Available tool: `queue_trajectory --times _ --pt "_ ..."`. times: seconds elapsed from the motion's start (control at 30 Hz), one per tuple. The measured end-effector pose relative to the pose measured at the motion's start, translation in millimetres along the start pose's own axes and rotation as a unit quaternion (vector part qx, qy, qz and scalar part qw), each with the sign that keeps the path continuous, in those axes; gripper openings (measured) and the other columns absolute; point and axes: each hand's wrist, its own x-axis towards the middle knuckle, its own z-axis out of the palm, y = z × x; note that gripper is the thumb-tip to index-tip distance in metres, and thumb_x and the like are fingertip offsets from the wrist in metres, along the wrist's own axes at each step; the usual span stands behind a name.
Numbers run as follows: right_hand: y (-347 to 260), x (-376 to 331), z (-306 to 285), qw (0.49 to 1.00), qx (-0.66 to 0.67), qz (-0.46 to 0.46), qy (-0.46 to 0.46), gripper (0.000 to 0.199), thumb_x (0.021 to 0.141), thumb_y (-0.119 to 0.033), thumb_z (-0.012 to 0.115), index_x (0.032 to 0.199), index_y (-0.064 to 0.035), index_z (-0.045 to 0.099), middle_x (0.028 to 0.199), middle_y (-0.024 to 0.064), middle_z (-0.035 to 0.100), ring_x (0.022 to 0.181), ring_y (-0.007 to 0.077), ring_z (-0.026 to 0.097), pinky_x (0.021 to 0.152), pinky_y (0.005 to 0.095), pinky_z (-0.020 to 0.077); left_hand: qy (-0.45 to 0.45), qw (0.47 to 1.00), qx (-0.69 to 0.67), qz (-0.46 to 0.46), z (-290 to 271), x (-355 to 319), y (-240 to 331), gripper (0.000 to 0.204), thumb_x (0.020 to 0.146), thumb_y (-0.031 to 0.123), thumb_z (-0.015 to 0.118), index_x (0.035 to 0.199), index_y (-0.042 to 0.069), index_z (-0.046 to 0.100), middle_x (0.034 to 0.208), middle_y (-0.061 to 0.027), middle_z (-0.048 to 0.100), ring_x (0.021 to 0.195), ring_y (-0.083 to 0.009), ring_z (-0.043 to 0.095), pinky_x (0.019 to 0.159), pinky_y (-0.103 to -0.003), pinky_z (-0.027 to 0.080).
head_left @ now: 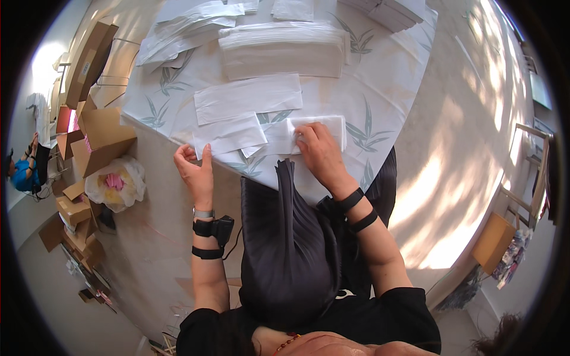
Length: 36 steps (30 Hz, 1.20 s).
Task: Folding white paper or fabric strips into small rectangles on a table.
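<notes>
Two grips: my left hand (195,172) spreads beside loose sheets (230,134); right hand (319,148) curls over paper stack (336,126), probably steadying it (pinch? can't tell).

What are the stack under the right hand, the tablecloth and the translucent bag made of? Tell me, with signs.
White stack: likely matte paper, given its thin layered edges. Tablecloth: smooth, leaf-printed, slightly creased; plastic or fabric, I cannot tell. Translucent bag: probably thin, glossy plastic, being crinkled and see-through.

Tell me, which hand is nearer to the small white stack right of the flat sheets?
Right: the right hand has fingers on the small white stack; the left hand is farther left, beside the flat sheets.
</notes>
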Motion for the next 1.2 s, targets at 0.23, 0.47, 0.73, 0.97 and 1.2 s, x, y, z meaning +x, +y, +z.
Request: queue_trajectory --times 0.23,0.47,0.73,0.97,1.2 --pt "5 -1 5 1.000 0.005 0.005 -0.011 0.033 0.093 0.000 0.074 0.124 -0.0035 0.065 0.119 0.0179 0.065 0.113 0.0400 0.064 0.098 0.0463 0.0530 -0.019 0.996 -0.078 -0.031 -1 1 -1 0.038 0.096 0.015 0.085 0.124 -0.002 0.067 0.098 -0.0059 0.073 0.080 -0.0114 0.063 0.074 -0.027 0.055" --pt "1 1 0 1.000 -0.003 0.006 -0.031 0.033 0.094 0.000 0.073 0.126 -0.0038 0.065 0.122 0.0187 0.065 0.114 0.0408 0.064 0.098 0.0466 0.0529 -0.025 0.979 -0.187 -0.080 -23 4 -5 0.024 0.100 0.007 0.081 0.119 -0.002 0.071 0.102 -0.0012 0.072 0.087 -0.0067 0.062 0.079 -0.023 0.052" --pt "-61 30 -22 0.997 0.066 -0.014 -0.021 0.038 0.095 -0.009 0.079 0.130 -0.0016 0.066 0.122 0.0170 0.067 0.109 0.0361 0.067 0.092 0.0422 0.0564 0.054 0.947 -0.306 0.083 -65 0 94 0.038 0.098 -0.006 0.075 0.132 -0.002 0.059 0.114 -0.0067 0.065 0.105 -0.0135 0.064 0.099 -0.030 0.054" --pt "-139 72 -51 0.938 0.297 0.090 -0.156 0.037 0.098 -0.023 0.084 0.121 0.0022 0.068 0.102 0.0100 0.073 0.094 0.0162 0.070 0.086 0.0334 0.0571 -0.024 0.894 -0.294 0.337 -53 -5 123 0.060 0.085 -0.015 0.080 0.138 -0.001 0.054 0.109 -0.0114 0.068 0.097 -0.0229 0.071 0.095 -0.040 0.059" --pt "-135 79 -29 0.911 0.366 0.134 -0.135 0.032 0.099 -0.025 0.077 0.108 0.0042 0.067 0.078 0.0064 0.065 0.072 0.0119 0.063 0.068 0.0294 0.0521 -0.054 0.885 -0.251 0.388 -41 -9 113 0.079 0.078 -0.006 0.087 0.145 0.003 0.048 0.119 -0.0152 0.066 0.107 -0.0282 0.068 0.097 -0.043 0.056"
